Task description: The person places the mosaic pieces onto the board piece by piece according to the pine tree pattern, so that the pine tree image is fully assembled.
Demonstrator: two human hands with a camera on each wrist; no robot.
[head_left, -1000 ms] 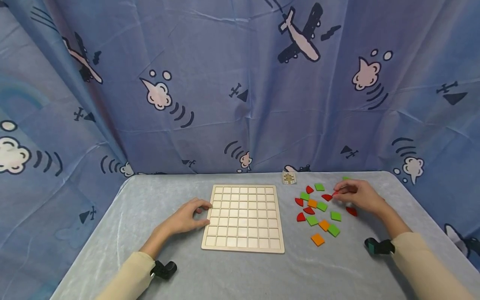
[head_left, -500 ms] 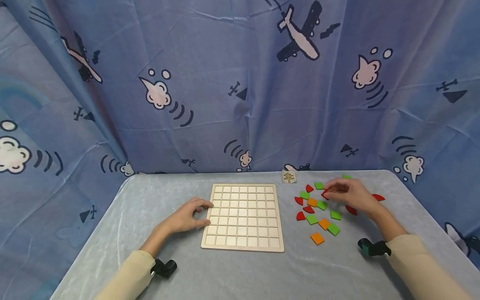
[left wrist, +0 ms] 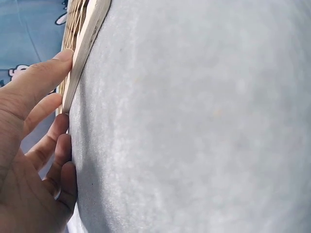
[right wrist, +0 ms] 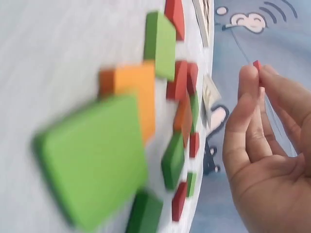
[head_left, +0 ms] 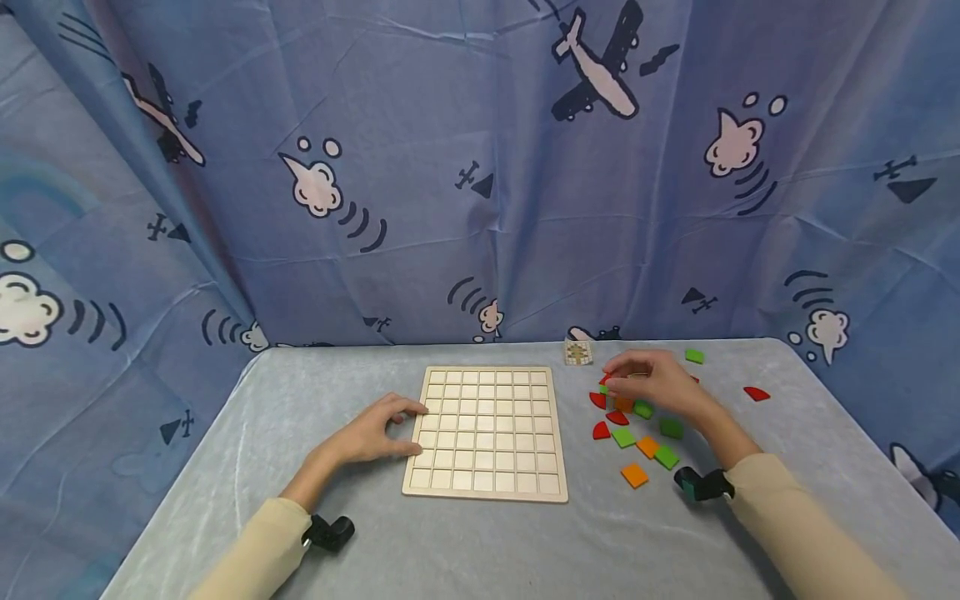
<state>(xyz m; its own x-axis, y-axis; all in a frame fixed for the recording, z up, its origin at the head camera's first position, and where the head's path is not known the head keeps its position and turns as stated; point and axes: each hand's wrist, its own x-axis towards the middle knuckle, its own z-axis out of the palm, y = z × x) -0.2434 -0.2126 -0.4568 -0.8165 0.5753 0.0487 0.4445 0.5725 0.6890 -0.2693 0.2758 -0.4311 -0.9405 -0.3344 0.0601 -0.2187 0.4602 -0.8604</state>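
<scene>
Pinching a red piece [right wrist: 257,63], right hand [head_left: 654,380]; touching the board [head_left: 487,434] unclenched, left hand [head_left: 371,432].

Soft, even light fills the head view, with faint sheen on the board [head_left: 486,433] and shadow beneath the right sleeve [head_left: 806,529]. The left wrist view's tabletop [left wrist: 194,121] is pale, blurry; the right's nearest tile [right wrist: 97,160] is out of focus.

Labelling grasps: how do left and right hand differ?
The left hand touches the left edge of the board; the right hand pinches a red piece. The left hand is spread wide; the right hand forms a tight pinch. Both extend from cream sleeves.
</scene>
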